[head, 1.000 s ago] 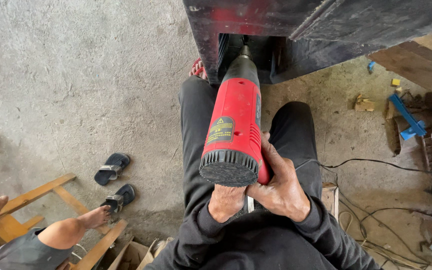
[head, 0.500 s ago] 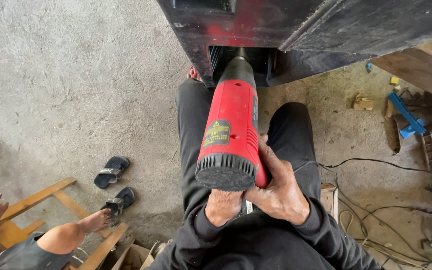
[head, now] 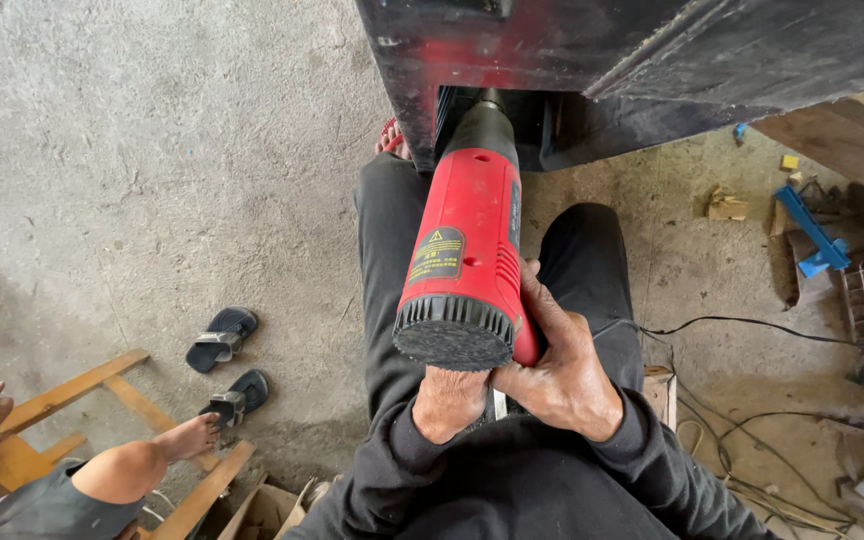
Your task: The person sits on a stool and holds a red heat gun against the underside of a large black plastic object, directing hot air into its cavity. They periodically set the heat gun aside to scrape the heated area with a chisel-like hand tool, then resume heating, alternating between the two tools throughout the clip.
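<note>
Fingers: right hand (head: 562, 375) and left hand (head: 449, 402) clasp the heat gun (head: 464, 262).
Ahead: dark metal panel (head: 652, 60) blocks its nozzle.
Gun: red, black rear grille.

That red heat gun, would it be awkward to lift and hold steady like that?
Probably stiff and solid: the red heat gun has a hard moulded shell. It likely feels rear-heavy, since both the left hand and right hand grip below its wide black rear end. The trailing black cord may tug slightly.
</note>
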Demonstrator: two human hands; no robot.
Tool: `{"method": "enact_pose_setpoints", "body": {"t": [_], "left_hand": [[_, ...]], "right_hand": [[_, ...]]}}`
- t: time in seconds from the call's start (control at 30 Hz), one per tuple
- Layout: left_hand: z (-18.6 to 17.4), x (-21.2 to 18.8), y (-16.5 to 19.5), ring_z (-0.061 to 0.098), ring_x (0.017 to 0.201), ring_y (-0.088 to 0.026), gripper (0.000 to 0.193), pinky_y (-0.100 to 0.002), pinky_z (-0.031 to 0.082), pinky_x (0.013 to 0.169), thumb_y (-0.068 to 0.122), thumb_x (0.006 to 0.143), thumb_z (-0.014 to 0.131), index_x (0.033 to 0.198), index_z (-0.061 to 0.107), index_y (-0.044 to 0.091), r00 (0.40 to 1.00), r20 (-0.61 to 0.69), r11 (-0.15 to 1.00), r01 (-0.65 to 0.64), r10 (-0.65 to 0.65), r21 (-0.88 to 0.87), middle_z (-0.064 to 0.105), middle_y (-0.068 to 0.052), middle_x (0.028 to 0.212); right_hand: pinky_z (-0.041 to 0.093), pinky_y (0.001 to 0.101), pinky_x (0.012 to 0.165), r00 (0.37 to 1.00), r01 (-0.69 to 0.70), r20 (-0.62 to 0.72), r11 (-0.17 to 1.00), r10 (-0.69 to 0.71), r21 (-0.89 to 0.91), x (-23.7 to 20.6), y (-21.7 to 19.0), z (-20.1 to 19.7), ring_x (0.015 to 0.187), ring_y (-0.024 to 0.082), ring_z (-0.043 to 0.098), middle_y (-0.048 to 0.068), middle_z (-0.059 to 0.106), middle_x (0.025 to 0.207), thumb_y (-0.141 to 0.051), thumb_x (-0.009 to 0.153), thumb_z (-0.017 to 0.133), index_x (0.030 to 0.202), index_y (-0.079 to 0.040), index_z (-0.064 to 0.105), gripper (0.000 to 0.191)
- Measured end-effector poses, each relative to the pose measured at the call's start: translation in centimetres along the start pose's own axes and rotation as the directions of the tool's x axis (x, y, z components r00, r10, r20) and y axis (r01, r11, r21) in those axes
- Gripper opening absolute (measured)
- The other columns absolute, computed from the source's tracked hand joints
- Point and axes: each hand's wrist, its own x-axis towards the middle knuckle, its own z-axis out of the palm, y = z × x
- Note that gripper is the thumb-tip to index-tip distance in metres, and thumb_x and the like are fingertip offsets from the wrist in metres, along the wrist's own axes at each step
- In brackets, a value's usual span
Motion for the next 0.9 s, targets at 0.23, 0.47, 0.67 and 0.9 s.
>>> {"method": "enact_pose_setpoints", "body": {"t": [0.23,0.47,0.67,0.9], "left_hand": [[-4.8,2.8,3.6,0.048,0.144,-0.034,0.054,-0.047,0.040,0.119,0.009,0.097,0.058,0.150,0.048,0.008,0.970,0.109,0.439,0.197,-0.217,-0.877,0.051,-0.014,0.153],[-5.1,1.0,5.1,0.048,0.145,-0.033,0.053,-0.046,0.040,0.120,0.010,0.098,0.057,0.151,0.049,0.008,0.967,0.108,0.527,0.218,-0.231,-0.821,0.051,-0.014,0.154],[-2.5,-2.6,4.0,0.049,0.145,-0.032,0.051,-0.045,0.040,0.121,0.010,0.100,0.057,0.151,0.050,0.008,0.982,0.065,0.744,0.178,-0.179,-0.644,0.052,-0.014,0.154],[-0.6,-4.3,2.8,0.049,0.146,-0.031,0.050,-0.044,0.040,0.122,0.010,0.102,0.056,0.151,0.050,0.008,0.994,0.028,0.872,0.108,-0.108,-0.477,0.052,-0.014,0.155]], "right_hand": [[0.058,0.0321,0.094,0.998,-0.051,0.022,0.999,0.051,-0.011,-1.5,1.1,0.2,0.110,0.018,0.071,0.016,0.074,0.122,0.003,0.072,0.079,0.159,0.001,0.033,0.098],[0.056,0.0341,0.100,0.997,-0.018,0.080,1.000,0.016,0.023,-4.1,1.1,0.7,0.114,0.021,0.071,0.017,0.072,0.126,0.003,0.073,0.081,0.158,0.001,0.031,0.099],[0.057,0.0347,0.096,0.995,-0.070,0.070,0.998,0.070,-0.002,-5.1,1.0,1.2,0.111,0.022,0.073,0.018,0.074,0.123,0.003,0.071,0.081,0.157,0.001,0.034,0.097],[0.060,0.0348,0.094,0.997,-0.016,0.071,1.000,0.018,-0.019,-5.3,1.2,1.0,0.110,0.024,0.075,0.018,0.074,0.122,0.001,0.072,0.082,0.156,0.001,0.033,0.097]]}}
